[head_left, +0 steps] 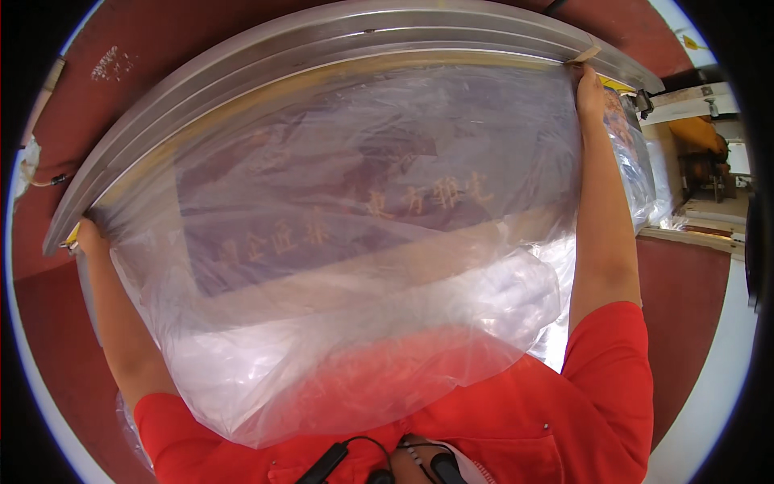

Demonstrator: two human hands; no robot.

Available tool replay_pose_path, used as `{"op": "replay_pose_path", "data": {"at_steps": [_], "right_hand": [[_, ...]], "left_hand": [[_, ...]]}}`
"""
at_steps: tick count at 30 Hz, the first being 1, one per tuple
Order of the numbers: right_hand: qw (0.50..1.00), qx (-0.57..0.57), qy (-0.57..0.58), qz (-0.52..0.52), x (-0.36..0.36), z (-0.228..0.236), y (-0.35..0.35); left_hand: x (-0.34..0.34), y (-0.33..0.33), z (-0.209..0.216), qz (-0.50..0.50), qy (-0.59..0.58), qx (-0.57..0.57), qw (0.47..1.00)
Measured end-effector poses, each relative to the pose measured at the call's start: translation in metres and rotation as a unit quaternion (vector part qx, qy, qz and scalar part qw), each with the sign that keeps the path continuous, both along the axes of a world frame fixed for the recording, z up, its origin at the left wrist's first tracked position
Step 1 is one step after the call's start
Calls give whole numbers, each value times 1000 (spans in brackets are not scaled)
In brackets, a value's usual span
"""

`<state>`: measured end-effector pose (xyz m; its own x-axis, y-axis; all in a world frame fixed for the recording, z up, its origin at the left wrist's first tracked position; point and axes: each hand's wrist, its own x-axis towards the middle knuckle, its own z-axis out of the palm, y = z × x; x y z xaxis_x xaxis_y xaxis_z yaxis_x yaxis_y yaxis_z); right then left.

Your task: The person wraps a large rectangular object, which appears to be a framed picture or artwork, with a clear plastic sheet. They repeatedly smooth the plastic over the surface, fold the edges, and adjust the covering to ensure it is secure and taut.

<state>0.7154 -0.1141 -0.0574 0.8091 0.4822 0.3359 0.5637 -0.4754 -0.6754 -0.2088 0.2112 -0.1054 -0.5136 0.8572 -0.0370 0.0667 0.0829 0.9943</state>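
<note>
- Red surface (161,40) beyond left hand (93,239) and right hand (591,98)
- Both clamped on plastic bag (355,258) corners beside metal bar (322,39)
- Seemingly aligning; next needs even tension

The left arm (129,323) is stretched forward from eight o'clock, its hand (92,239) set toward nine. The right arm (605,226) is extended nearly straight from four o'clock, its hand (591,98) placed toward two. On both hands, the fingers are largely hidden.
</note>
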Motion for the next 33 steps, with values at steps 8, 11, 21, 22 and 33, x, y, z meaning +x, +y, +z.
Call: {"op": "replay_pose_path", "data": {"at_steps": [8,11,21,22,33], "right_hand": [[977,-73,112,168,-49,34,2],[955,-40,173,240,-105,59,-15],[895,6,273,353,-199,34,-18],[896,7,277,348,-200,34,-18],[871,49,254,417,-203,37,-22]], "left_hand": [[-51,-13,57,-158,103,-101,977],[15,-29,63,-135,203,11,970],[-33,-65,74,-218,834,-267,430],[67,-60,83,-319,806,-216,449],[594,-254,66,-578,41,99,809]]}}
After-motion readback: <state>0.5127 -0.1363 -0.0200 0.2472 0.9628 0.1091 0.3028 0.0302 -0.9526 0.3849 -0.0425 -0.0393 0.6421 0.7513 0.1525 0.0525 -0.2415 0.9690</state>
